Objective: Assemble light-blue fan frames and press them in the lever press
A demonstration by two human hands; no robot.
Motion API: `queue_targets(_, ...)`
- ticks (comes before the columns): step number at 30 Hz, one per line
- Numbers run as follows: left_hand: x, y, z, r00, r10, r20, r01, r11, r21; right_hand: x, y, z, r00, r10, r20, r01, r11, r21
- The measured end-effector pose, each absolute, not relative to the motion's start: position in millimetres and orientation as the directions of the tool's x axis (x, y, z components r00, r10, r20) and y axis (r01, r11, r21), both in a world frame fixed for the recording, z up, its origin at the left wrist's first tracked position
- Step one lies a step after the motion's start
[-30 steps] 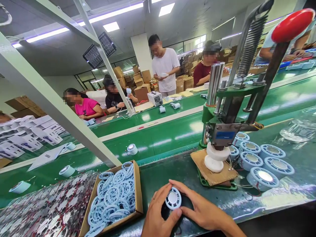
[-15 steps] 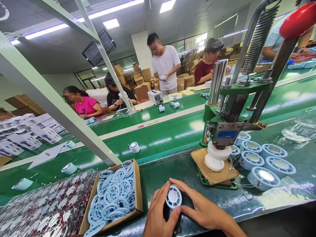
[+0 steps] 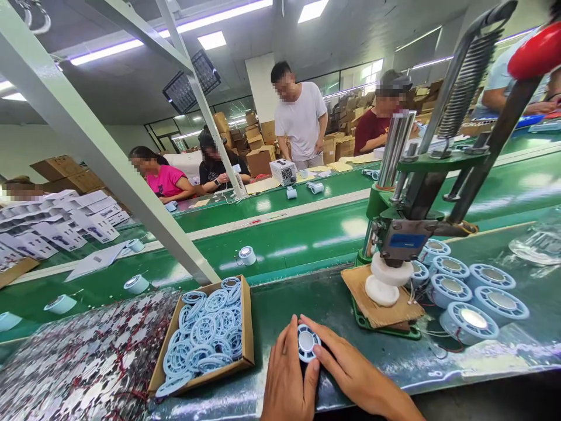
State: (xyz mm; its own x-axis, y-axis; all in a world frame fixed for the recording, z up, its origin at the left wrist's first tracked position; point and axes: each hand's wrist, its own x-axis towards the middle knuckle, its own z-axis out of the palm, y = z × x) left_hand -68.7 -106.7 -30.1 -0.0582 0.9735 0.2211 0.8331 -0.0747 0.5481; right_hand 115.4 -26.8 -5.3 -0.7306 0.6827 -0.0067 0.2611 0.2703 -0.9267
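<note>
Between my two hands, low in the middle of the head view, is a light blue round fan housing (image 3: pixel 309 344) with a slotted ring and a silver disc on top. My left hand (image 3: pixel 287 374) wraps its left side, thumb at the near edge. From the right, my right hand (image 3: pixel 346 362) grips it with fingers and thumb along the rim. Left of my hands stands a cardboard box (image 3: pixel 250 327) full of light blue slotted rings (image 3: pixel 204 331). To the right is a green hand press (image 3: pixel 401 234) with white round pads (image 3: pixel 382 290) over a cardboard piece (image 3: pixel 356 292).
Several finished-looking blue housings (image 3: pixel 468 323) with wires stand right of the press. Flat silver parts with red wires (image 3: pixel 100 356) cover the left bench. A green conveyor (image 3: pixel 298 234) runs behind, carrying housings. A slanted white post (image 3: pixel 131 175) crosses the left. Several people (image 3: pixel 302 117) work beyond.
The view has shifted slightly, and my hands have closed in around the housing, which my thumbs and fingers still hold. Across the conveyor, the standing person has lowered their hands toward the table.
</note>
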Motion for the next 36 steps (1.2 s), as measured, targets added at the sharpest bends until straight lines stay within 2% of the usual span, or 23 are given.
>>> queue_targets(4, -70.3, -107.0, -16.1, 0.003, 0.992, 0.127, 0.788, -0.08, 0.611, 112.2, -28.8, -3.8, -0.725, 0.686, 0.057, 0.26, 0.349, -0.9)
queue_targets(9, -64.9, -105.4, -28.5, -0.2, 0.948, 0.249, 0.663, -0.057, 0.747, 116.9, -28.4, 10.1, -0.718, 0.695, 0.032, 0.285, 0.336, -0.898)
queue_targets(12, -65.3, -103.0, -40.9, -0.256, 0.938, 0.236, 0.558, -0.056, 0.828, 120.7, -24.3, 14.4, -0.733, 0.679, 0.045, 0.263, 0.344, -0.901)
queue_targets(17, -68.1, -88.9, -48.5, -0.265, 0.94, 0.215, 0.525, -0.047, 0.85, 139.3, -16.6, 25.8, -0.696, 0.717, 0.037, 0.312, 0.348, -0.884)
queue_targets(21, -48.3, -59.5, -38.1, -0.268, 0.937, 0.225, 0.486, -0.07, 0.871, 176.2, -20.4, 72.6, -0.63, 0.765, 0.133, 0.256, 0.367, -0.894)
queue_targets(23, -28.3, -42.3, -24.5, -0.238, 0.943, 0.232, 0.437, -0.11, 0.893, 199.2, -22.4, 108.6, -0.548, 0.793, 0.266, 0.191, 0.428, -0.883)
queue_targets(25, -5.6, -25.6, -7.4, -0.186, 0.954, 0.236, 0.394, -0.148, 0.907, 221.7, -19.3, 148.6, -0.406, 0.789, 0.461, 0.171, 0.561, -0.81)
queue_targets(27, 14.5, -10.4, 8.7, -0.109, 0.968, 0.228, 0.361, -0.175, 0.916, 240.8, -8.2, 189.6, -0.209, 0.708, 0.674, 0.202, 0.706, -0.679)
queue_targets(29, 27.5, 2.9, 19.0, -0.044, 0.978, 0.205, 0.319, -0.181, 0.93, 254.6, 11.5, 229.3, 0.011, 0.568, 0.823, 0.259, 0.793, -0.551)
queue_targets(31, 32.0, 14.4, 21.7, -0.032, 0.984, 0.174, 0.274, -0.159, 0.948, 262.8, 37.8, 266.1, 0.202, 0.422, 0.884, 0.347, 0.813, -0.467)
queue_targets(33, 30.4, 23.9, 19.5, -0.056, 0.987, 0.149, 0.248, -0.131, 0.96, 265.4, 67.3, 298.2, 0.304, 0.352, 0.886, 0.434, 0.777, -0.457)
queue_targets(36, 27.5, 33.4, 17.2, -0.041, 0.991, 0.125, 0.244, -0.111, 0.963, 260.6, 108.9, 331.7, 0.298, 0.437, 0.849, 0.487, 0.695, -0.529)
